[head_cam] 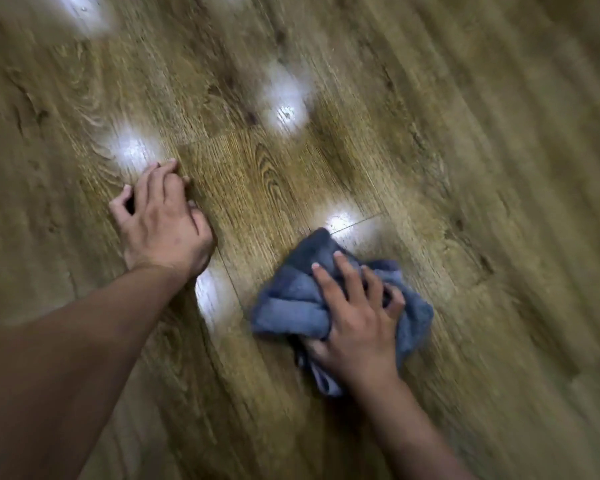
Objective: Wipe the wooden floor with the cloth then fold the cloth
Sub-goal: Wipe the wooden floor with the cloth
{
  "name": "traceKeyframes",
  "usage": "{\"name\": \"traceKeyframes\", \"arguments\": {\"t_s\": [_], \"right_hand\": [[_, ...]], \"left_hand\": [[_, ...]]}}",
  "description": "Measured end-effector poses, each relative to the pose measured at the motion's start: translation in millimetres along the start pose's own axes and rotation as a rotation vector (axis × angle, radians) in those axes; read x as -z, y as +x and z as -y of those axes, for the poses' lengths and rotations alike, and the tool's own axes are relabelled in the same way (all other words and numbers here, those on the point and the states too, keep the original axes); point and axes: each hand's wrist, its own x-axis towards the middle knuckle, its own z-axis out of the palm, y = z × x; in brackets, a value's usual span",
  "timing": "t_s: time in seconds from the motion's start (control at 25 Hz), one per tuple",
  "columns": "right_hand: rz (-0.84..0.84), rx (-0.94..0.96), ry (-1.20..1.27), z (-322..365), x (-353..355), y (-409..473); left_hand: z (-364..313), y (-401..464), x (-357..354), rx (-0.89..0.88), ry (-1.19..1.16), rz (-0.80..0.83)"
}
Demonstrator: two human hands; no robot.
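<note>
Blue-grey and bunched into soft folds, the terry cloth lay on the brown wood-grain plank floor, low and right of centre in the view. The right hand pressed down on top of it, fingers spread and curled into the fabric, gripping a wad of it against the boards. The left hand rested well apart from the cloth, up and to the left, its fingers drawn loosely together with the tips touching the floor and nothing held in it. Several pale patches of reflected light shone on the planks around both hands, one just beyond the cloth's far edge. The outer floor was blurred.
</note>
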Motion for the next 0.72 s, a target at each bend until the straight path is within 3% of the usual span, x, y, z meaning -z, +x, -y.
{"name": "traceKeyframes", "arguments": {"t_s": [0.16,0.24,0.32,0.44,0.52,0.72], "right_hand": [[-0.024,-0.563,-0.055,-114,8,68],[-0.048,-0.678,-0.060,-146,4,101],[-0.083,-0.716,-0.063,-159,-1,126],[-0.110,-0.710,-0.056,-173,-4,148],[-0.127,-0.693,-0.064,-188,-4,163],[-0.189,-0.654,-0.094,-230,-9,221]], "left_hand": [[-4,-1,4,0.007,0.078,0.054],[-16,8,10,0.065,0.134,0.094],[-48,23,10,0.083,0.122,0.113],[-132,34,-15,-0.166,-0.035,0.168],[-191,38,-38,-0.240,-0.133,0.186],[-226,49,-88,-0.202,0.045,0.175]]}}
